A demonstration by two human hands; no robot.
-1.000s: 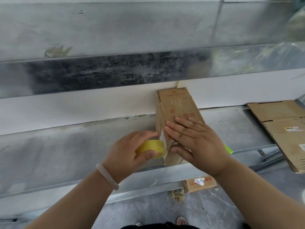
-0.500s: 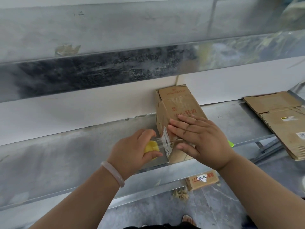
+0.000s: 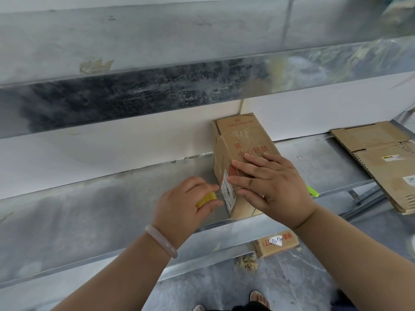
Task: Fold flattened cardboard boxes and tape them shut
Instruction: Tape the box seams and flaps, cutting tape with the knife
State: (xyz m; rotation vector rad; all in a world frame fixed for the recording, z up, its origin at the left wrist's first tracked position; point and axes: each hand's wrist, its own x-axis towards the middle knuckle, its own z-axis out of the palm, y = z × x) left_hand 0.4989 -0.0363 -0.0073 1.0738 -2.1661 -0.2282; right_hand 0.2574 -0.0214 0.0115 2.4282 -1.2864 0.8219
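Hands: left hand [image 3: 179,204] curled round a yellow tape roll [image 3: 205,199], right hand [image 3: 275,185] spread flat on the cardboard box [image 3: 243,140].

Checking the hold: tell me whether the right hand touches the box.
Touching. The head view shows the right hand lying flat on the box.

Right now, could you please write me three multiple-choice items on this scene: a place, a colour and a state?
1. Where does the flattened cardboard lie? A) right of the box B) atop the box C) under the box
2. What colour is the tape roll? A) blue B) yellow C) black
3. How is the right hand? A) flat on the box B) curled empty C) out of view
1 A, at the shelf's right end; 2 B, yellow in the left hand; 3 A, it lies straight on top.
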